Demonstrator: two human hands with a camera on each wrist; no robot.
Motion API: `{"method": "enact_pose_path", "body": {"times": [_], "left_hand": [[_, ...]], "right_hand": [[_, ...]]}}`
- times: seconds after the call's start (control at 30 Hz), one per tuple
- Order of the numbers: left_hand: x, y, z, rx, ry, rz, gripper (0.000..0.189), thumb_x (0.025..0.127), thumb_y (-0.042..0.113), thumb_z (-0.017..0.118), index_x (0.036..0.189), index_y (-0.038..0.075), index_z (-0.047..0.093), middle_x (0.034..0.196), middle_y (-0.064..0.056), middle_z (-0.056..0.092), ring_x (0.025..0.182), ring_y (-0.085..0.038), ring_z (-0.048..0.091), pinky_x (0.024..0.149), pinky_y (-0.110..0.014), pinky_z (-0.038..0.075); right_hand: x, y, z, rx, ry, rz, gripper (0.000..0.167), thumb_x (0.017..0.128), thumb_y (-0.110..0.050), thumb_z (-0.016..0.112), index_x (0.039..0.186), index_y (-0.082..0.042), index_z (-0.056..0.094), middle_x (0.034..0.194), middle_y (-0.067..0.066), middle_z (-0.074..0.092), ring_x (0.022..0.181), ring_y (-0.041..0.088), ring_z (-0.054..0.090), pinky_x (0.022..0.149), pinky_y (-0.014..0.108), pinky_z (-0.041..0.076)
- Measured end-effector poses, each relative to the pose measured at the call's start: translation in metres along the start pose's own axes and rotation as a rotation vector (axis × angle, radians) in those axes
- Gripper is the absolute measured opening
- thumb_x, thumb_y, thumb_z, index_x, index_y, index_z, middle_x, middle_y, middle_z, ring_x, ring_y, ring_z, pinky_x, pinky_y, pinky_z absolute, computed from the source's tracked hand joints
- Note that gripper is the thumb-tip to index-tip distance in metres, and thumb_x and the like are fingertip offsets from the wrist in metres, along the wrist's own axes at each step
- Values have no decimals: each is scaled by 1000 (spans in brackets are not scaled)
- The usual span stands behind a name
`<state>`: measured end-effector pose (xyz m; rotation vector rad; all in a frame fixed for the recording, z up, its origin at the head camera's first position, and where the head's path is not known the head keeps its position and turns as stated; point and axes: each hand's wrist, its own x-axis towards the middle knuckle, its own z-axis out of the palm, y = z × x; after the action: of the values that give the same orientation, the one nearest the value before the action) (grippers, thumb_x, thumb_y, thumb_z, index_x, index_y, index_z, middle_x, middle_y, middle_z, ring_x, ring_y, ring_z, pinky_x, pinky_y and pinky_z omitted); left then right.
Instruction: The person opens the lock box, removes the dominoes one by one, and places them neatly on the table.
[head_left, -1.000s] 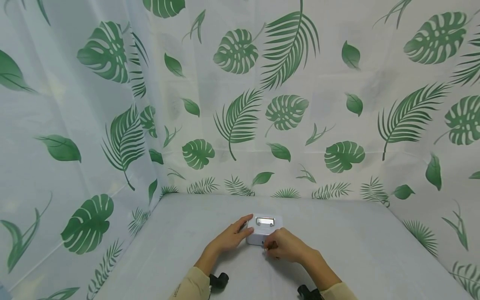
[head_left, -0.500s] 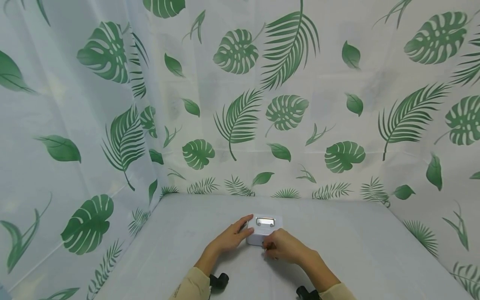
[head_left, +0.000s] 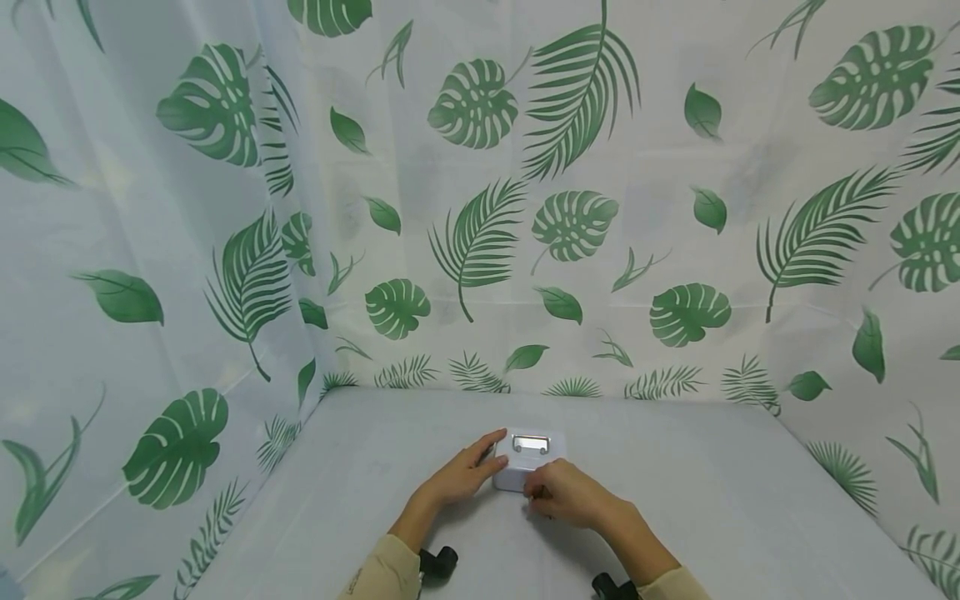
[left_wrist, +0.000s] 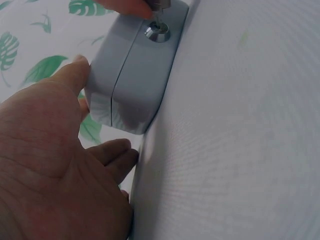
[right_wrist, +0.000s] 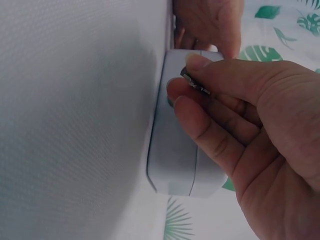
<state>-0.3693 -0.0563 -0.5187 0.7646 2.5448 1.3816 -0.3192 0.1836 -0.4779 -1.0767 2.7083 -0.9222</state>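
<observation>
A small pale grey cash box [head_left: 512,478] sits on the white table, a silver folding handle [head_left: 531,444] on its lid. On its front face is a round silver lock [left_wrist: 157,33], plain in the left wrist view. My left hand [head_left: 463,475] rests against the box's left side, its thumb and a finger touching the lid's edge and the other fingers stretched out. With thumb and fingertips my right hand [head_left: 573,493] pinches a small key [right_wrist: 192,82]. Its blade meets the lock; how deep it is inserted is unclear.
A white cloth covers the table [head_left: 360,450]. Behind and to the left hangs a white curtain [head_left: 480,333] printed with green leaves. Black wrist cameras, one of them the left camera [head_left: 438,562], are strapped below the hands.
The right hand has turned and shifted very slightly left at the lock. Left hand and cash box have stayed in place.
</observation>
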Motion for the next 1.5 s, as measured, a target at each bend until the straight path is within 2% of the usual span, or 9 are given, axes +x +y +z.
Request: {"method": "enact_pose_path", "body": {"times": [0.2,0.6,0.8,1.1,1.5], "left_hand": [[0,-1,0,-12,-6,28,62,107,54,49,163,30,35,169,5,35,159,-23,29,128,-51,27],[1,-1,-2,3,-2,32,62,107,54,49,163,30,36,169,5,35,158,-23,29,129,-51,27],[3,0,-3,6,-1,36,62,107,54,49,163,31,35,169,5,35,158,-23,29,129,-51,27],[1,-1,-2,7,-7,19,63,107,56,48,163,31,34,169,5,34,159,-24,29,128,-54,26],[0,-1,-1,1,-7,22,61,108,54,48,163,32,35,169,6,34,159,-23,29,128,-52,27]], "right_hand": [[-2,-3,0,-62,-3,0,10,89,2,76,88,-8,77,75,-11,68,64,-4,53,58,19,50],[1,-9,1,-176,-20,-18,16,91,1,75,80,-11,76,73,-13,64,64,-3,47,59,18,46],[2,-12,1,-198,-23,1,18,92,0,74,79,-12,75,71,-14,62,62,-2,46,58,18,45],[2,-19,5,-244,-17,-5,26,91,-1,76,69,-12,69,60,-15,50,56,-2,38,51,18,34],[4,-15,11,-245,0,16,23,86,2,79,71,-13,69,63,-15,53,57,-2,40,51,18,36]]}}
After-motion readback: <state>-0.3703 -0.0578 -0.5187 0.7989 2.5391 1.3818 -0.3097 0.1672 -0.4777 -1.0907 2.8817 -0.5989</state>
